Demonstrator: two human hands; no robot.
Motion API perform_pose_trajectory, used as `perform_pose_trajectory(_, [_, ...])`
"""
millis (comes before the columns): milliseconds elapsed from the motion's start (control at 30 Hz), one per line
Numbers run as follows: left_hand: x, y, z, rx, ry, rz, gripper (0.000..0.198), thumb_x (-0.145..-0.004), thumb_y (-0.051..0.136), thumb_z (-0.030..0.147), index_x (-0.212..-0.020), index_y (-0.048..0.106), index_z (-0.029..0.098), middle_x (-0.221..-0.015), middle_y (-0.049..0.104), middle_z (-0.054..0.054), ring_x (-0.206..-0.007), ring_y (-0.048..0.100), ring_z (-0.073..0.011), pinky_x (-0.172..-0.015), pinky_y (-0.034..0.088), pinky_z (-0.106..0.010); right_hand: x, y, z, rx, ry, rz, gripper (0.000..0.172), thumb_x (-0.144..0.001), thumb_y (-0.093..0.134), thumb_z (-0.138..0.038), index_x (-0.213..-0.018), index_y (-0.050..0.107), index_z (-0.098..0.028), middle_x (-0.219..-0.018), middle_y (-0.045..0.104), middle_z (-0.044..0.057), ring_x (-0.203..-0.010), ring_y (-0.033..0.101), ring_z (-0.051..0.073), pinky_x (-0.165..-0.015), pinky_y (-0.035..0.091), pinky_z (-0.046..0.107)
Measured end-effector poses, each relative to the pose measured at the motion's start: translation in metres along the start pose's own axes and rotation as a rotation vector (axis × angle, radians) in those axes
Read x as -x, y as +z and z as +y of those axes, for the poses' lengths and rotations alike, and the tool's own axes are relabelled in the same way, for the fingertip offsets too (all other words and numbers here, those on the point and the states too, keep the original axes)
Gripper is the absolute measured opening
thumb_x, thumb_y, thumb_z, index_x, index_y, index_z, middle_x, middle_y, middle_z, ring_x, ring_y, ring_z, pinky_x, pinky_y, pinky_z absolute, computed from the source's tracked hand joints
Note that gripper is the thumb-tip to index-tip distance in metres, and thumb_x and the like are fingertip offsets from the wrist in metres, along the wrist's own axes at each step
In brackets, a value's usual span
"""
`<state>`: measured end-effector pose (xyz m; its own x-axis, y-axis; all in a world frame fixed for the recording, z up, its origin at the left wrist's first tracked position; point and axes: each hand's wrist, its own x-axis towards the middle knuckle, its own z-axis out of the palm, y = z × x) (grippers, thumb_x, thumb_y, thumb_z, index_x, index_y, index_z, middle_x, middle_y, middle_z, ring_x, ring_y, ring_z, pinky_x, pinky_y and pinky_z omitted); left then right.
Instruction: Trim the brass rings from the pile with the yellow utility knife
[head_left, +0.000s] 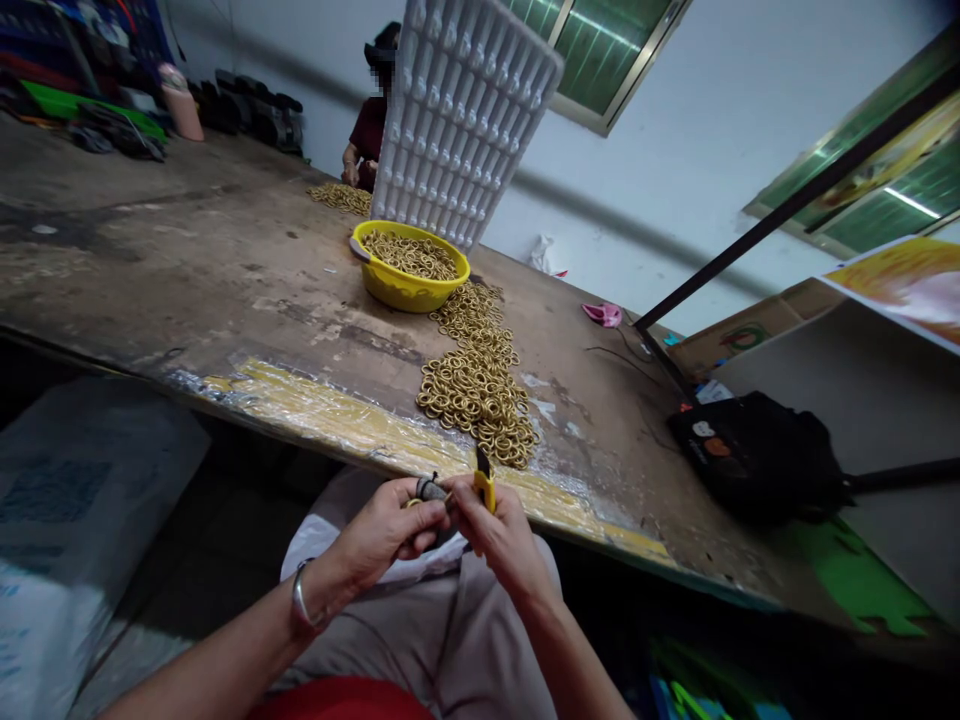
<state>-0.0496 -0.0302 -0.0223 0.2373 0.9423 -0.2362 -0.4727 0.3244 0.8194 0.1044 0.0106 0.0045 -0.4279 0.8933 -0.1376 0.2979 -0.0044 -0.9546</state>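
My left hand (386,525) is closed, pinching a brass ring (412,503) that is mostly hidden by the fingers. A grey wrap (430,489) with a dark tie covers one of its fingertips. Against it, fingertips touching or nearly so, is my right hand (495,530), closed around a yellow utility knife (485,488) whose dark blade points up and away. Whether the right fingertips also grip the ring, I cannot tell. Just beyond my hands a heap of brass rings (476,385) spreads over the wooden table (247,270) toward a yellow basin (409,292) full of similar rings.
Yellowed tape (322,415) covers the table's near edge, above my lap. A clear ridged plastic tray (461,120) stands upright behind the basin. Another person (367,140) sits behind it near more rings (341,197). A black bag (757,455) lies at the right.
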Motion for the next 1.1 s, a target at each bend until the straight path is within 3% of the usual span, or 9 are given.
perform_pose_trajectory(167, [0.000,0.000,-0.003,0.010,0.028,0.054,0.039,-0.073,0.073,0.050,-0.074,0.056,0.014,-0.048,0.044,0.007,-0.040,0.030,-0.0038,-0.038,0.019,-0.015,0.015,-0.001,0.006,0.502,-0.219,0.129,0.018,-0.090,0.050,-0.023,-0.096,0.067,-0.020,-0.085,0.068,0.006,-0.076,0.060,0.018,-0.071,0.044,0.027])
perform_pose_trajectory(267, [0.000,0.002,-0.005,0.003,0.051,0.080,0.040,-0.073,0.074,0.050,-0.076,0.055,0.015,-0.053,0.047,0.006,-0.042,0.032,-0.0038,-0.038,0.021,-0.016,0.021,-0.001,0.012,0.745,-0.263,0.183,0.038,-0.077,0.048,-0.005,-0.107,0.063,-0.020,-0.096,0.069,0.006,-0.086,0.064,0.020,-0.077,0.045,0.027])
perform_pose_trajectory(333, [0.001,0.004,-0.004,-0.014,0.066,0.093,0.042,-0.071,0.075,0.052,-0.077,0.056,0.014,-0.056,0.048,0.006,-0.043,0.034,-0.0040,-0.039,0.021,-0.016,0.023,0.000,0.014,0.856,-0.256,0.201,0.041,-0.073,0.046,-0.001,-0.106,0.062,-0.019,-0.094,0.069,0.006,-0.086,0.064,0.020,-0.075,0.044,0.027])
perform_pose_trajectory(633, [0.005,0.009,0.006,-0.146,0.107,0.081,0.039,-0.074,0.072,0.050,-0.074,0.054,0.015,-0.051,0.045,0.007,-0.043,0.031,-0.0047,-0.041,0.022,-0.018,0.020,0.000,0.013,1.052,-0.188,0.190,0.031,-0.078,0.047,0.001,-0.096,0.063,-0.020,-0.087,0.067,0.004,-0.077,0.063,0.018,-0.066,0.036,0.026])
perform_pose_trajectory(733, [0.008,0.009,0.007,-0.155,0.106,0.066,0.036,-0.076,0.069,0.047,-0.069,0.052,0.016,-0.050,0.045,0.007,-0.043,0.031,-0.0049,-0.041,0.022,-0.018,0.016,-0.011,0.021,1.148,-0.054,0.208,0.027,-0.078,0.049,0.000,-0.093,0.062,-0.018,-0.083,0.068,0.005,-0.074,0.063,0.019,-0.063,0.033,0.027])
perform_pose_trajectory(833, [0.016,0.006,0.006,-0.195,0.094,0.002,0.029,-0.081,0.066,0.039,-0.069,0.053,0.015,-0.052,0.047,0.005,-0.045,0.035,-0.0050,-0.042,0.024,-0.018,0.011,-0.033,0.033,1.196,0.121,0.313,0.019,-0.082,0.050,-0.004,-0.091,0.062,-0.016,-0.078,0.067,0.007,-0.069,0.062,0.020,-0.060,0.032,0.027])
perform_pose_trajectory(933, [0.016,0.002,0.002,-0.123,0.058,-0.062,0.033,-0.080,0.068,0.043,-0.071,0.054,0.015,-0.055,0.048,0.004,-0.045,0.034,-0.0042,-0.041,0.022,-0.017,0.003,-0.050,0.042,1.122,0.010,0.411,0.015,-0.088,0.049,-0.013,-0.094,0.063,-0.017,-0.082,0.066,0.007,-0.074,0.061,0.020,-0.064,0.035,0.027])
perform_pose_trajectory(1000, [0.011,0.000,-0.002,-0.042,0.014,-0.048,0.040,-0.077,0.069,0.051,-0.071,0.053,0.014,-0.053,0.045,0.006,-0.043,0.031,-0.0036,-0.040,0.019,-0.017,-0.003,-0.053,0.044,1.057,-0.107,0.378,0.015,-0.090,0.049,-0.016,-0.095,0.063,-0.017,-0.088,0.064,0.007,-0.079,0.060,0.020,-0.068,0.038,0.027])
perform_pose_trajectory(1100, [0.002,-0.005,-0.008,0.056,-0.016,0.039,0.039,-0.074,0.073,0.048,-0.075,0.051,0.015,-0.057,0.047,0.006,-0.043,0.031,-0.0030,-0.038,0.017,-0.016,-0.014,-0.053,0.046,1.042,-0.121,0.270,0.016,-0.088,0.050,-0.015,-0.095,0.065,-0.018,-0.092,0.062,0.007,-0.081,0.059,0.018,-0.069,0.040,0.026])
